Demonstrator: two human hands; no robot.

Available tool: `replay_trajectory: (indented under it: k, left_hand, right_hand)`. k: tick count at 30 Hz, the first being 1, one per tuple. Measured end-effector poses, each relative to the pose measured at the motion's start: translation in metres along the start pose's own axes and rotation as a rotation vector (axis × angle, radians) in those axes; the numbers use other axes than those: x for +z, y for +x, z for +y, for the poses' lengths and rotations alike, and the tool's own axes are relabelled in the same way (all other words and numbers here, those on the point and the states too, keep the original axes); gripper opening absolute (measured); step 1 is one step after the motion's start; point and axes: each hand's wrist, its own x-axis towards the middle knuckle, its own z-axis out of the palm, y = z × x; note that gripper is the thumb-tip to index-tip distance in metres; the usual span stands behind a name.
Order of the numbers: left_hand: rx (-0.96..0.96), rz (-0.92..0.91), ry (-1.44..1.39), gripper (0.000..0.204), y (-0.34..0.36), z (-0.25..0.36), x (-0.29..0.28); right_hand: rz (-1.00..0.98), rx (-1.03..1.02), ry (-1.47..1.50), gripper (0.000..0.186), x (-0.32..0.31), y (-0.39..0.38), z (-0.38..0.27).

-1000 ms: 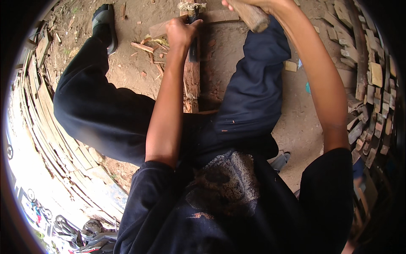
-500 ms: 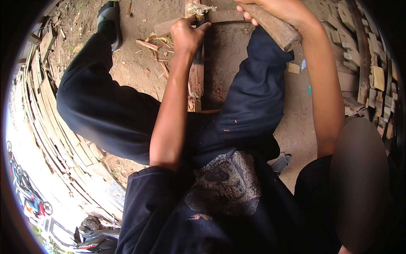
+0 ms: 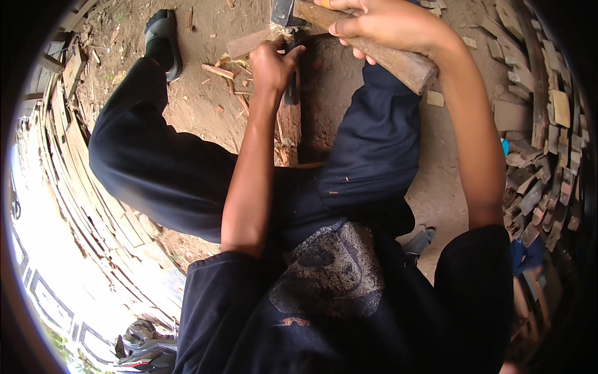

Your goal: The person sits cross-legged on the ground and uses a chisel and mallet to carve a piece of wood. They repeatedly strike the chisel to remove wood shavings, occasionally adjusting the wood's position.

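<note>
My left hand (image 3: 273,67) is closed around a chisel with a dark shaft (image 3: 291,93) and a pale, frayed top end (image 3: 288,29). The chisel lies in line with a rough reddish timber (image 3: 288,124) between my legs; where its tip meets the wood is hard to make out. My right hand (image 3: 380,26) grips a hammer by its thick wooden handle (image 3: 398,63). The dark metal hammer head (image 3: 283,11) is at the chisel's frayed end, apparently touching it. A flat piece of wood (image 3: 248,43) lies crosswise just beyond my left hand.
Wood chips and splinters (image 3: 218,70) litter the dirt ground left of the timber. Stacked boards (image 3: 87,181) curve along the left side. Many short wood offcuts (image 3: 551,143) are piled at the right. A motorcycle (image 3: 146,349) stands at the lower left.
My right hand has brought the hammer down and leftward, so its head now shows at the chisel's frayed end. My left hand keeps its grip nearly in place.
</note>
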Motion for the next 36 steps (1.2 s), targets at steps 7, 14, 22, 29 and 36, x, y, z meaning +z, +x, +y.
replay_trajectory:
  k: [7,14,22,29,36]
  left_hand:
    - [-0.191,-0.155,-0.011,0.039,0.004,0.025,-0.013]
    - [-0.150,-0.187,-0.021,0.035,0.008,0.012,-0.004]
    - [-0.142,-0.068,-0.051,0.043,0.003,0.019,0.005]
    - [-0.248,-0.088,-0.015,0.041,0.004,0.007,0.002]
    - [-0.313,-0.186,0.047,0.041,-0.020,-0.001,0.015]
  right_hand:
    - [0.200,-0.071,0.124,0.048,-0.003,-0.018,-0.003]
    - [0.201,-0.012,-0.045,0.049,0.002,0.021,0.027]
    - [0.210,-0.033,0.491,0.061,-0.012,-0.003,0.038]
    - [0.565,-0.268,0.237,0.044,-0.001,0.012,0.007]
    - [0.062,0.079,0.124,0.060,0.032,0.025,0.048]
